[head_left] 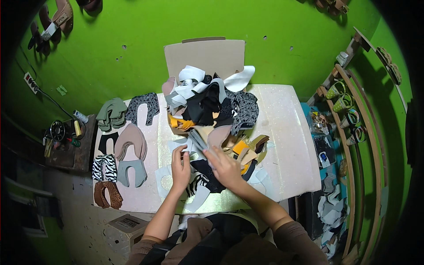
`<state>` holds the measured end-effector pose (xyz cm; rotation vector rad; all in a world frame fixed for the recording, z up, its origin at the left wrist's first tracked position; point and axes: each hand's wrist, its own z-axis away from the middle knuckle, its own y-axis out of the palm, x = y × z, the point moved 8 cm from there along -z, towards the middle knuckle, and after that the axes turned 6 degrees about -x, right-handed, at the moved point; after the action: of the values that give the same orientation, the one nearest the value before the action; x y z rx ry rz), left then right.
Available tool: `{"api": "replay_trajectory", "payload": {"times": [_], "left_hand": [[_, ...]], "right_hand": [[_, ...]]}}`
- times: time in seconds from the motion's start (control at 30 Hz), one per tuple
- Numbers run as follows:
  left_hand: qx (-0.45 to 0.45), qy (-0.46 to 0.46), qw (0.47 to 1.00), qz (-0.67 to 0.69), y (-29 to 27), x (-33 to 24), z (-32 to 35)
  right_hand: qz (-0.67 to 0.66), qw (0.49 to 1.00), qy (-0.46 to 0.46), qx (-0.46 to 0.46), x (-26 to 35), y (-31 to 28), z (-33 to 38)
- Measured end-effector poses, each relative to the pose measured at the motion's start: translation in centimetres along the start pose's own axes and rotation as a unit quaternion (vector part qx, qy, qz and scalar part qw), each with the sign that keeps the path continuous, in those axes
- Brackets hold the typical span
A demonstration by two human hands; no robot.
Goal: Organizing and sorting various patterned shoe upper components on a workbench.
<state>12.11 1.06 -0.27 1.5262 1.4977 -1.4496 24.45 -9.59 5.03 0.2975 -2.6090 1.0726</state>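
Observation:
My right hand [226, 168] is closed on a thin stack of grey cut pieces [198, 139], held on edge above the table's middle. Beside the stack's lower left stands my left hand [179, 168], its fingers raised and apart, with nothing visible in it. Under and around both hands lie loose scraps: black lace-like material [207, 173], a zebra-print piece [193, 187], a pale grey piece [198, 198] and an orange piece [240, 147]. Just beyond rises a large heap of black, white and patterned cut material [205, 104]. The right hand's fingertips are partly hidden.
At the table's left lie sorted U-shaped stacks: green [111, 115], dusty pink [131, 142], grey-blue [132, 173], zebra-print [104, 168] and brown [108, 195]. A cardboard box [205, 57] backs the heap. A wooden rack [353, 176] with sandals stands right; a sewing machine [58, 130] stands left.

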Motion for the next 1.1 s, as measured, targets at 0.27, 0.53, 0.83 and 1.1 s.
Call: {"api": "replay_trajectory", "payload": {"times": [0.27,0.53,0.83,1.1], "left_hand": [[-0.051,0.021,0.995,-0.079,0.0,0.2,0.1],[-0.013,0.325,0.93,-0.173,3.9,-8.0,2.3],[0.261,0.384,0.877,-0.124,17.1,-10.8,3.7],[0.326,0.353,0.854,-0.199,20.1,-6.1,3.0]], "right_hand": [[-0.073,0.974,-0.07,0.201,1.7,3.7,4.7],[-0.121,0.991,0.054,0.034,-5.0,-2.6,4.7],[0.119,0.968,0.053,0.216,-16.8,-1.3,4.8],[0.202,0.948,0.032,0.243,-18.6,-0.6,6.7]]}}
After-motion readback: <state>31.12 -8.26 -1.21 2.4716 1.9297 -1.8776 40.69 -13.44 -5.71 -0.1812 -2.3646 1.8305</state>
